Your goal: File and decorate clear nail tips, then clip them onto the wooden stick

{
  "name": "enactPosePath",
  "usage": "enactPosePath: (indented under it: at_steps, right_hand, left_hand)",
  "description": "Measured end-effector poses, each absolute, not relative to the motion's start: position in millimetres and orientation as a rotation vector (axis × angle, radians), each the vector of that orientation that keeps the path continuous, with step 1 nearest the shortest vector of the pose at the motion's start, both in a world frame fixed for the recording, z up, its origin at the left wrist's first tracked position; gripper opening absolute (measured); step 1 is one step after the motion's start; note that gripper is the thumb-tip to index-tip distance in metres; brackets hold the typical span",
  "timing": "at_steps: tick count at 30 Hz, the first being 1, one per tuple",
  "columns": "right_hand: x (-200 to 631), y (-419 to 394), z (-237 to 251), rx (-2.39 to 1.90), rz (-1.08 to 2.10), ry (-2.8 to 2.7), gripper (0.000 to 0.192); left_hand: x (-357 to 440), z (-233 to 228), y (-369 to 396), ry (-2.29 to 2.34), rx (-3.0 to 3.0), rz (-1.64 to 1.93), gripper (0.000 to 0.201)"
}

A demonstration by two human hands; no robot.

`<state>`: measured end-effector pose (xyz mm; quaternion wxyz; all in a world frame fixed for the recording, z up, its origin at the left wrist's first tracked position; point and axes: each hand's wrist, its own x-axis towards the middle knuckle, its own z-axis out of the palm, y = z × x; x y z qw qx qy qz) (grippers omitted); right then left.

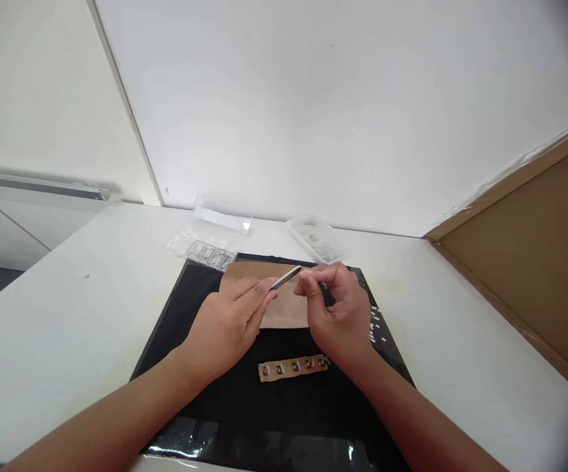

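My left hand (234, 311) pinches a slim, flat grey stick that looks like a nail file (286, 278), its far end angled up to the right. Close to that tip is my right hand (337, 307), thumb and forefinger pressed together; anything between them is too small to make out. Both hands hover over a sheet of brown paper (286, 311). Nearer to me, a short tan strip (287, 377) bears a row of several shiny dark round pieces with small pale bits beside them.
Under everything lies a black mat (264, 413) with a glossy clear front edge. Small white pieces (373, 328) are scattered at its right side. Behind it are clear plastic packaging (209, 254) and a translucent tray (313, 239). A brown-edged panel (519, 262) stands at the right.
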<state>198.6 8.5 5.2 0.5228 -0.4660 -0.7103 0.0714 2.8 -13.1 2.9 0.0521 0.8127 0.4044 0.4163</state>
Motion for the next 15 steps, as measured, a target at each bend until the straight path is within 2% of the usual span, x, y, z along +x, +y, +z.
enactPosePath:
  at_steps: [5, 10, 12, 15]
  right_hand:
    - [205, 7, 0, -1.049, 0.225, -1.714, 0.015]
    - [209, 7, -5, -0.986, 0.146, -1.812, 0.014]
    - [209, 5, -4, -0.956, 0.123, -1.846, 0.015]
    - [209, 2, -2, -0.921, 0.056, -1.890, 0.016]
  left_hand:
    - [-14, -2, 4, 1.487, 2.661, 1.256, 0.032]
    - [-32, -10, 23, 1.883, 2.667, 1.038, 0.032]
    - [-34, -11, 26, 1.887, 2.653, 1.041, 0.027]
    - [-31, -6, 23, 1.702, 2.622, 1.231, 0.020]
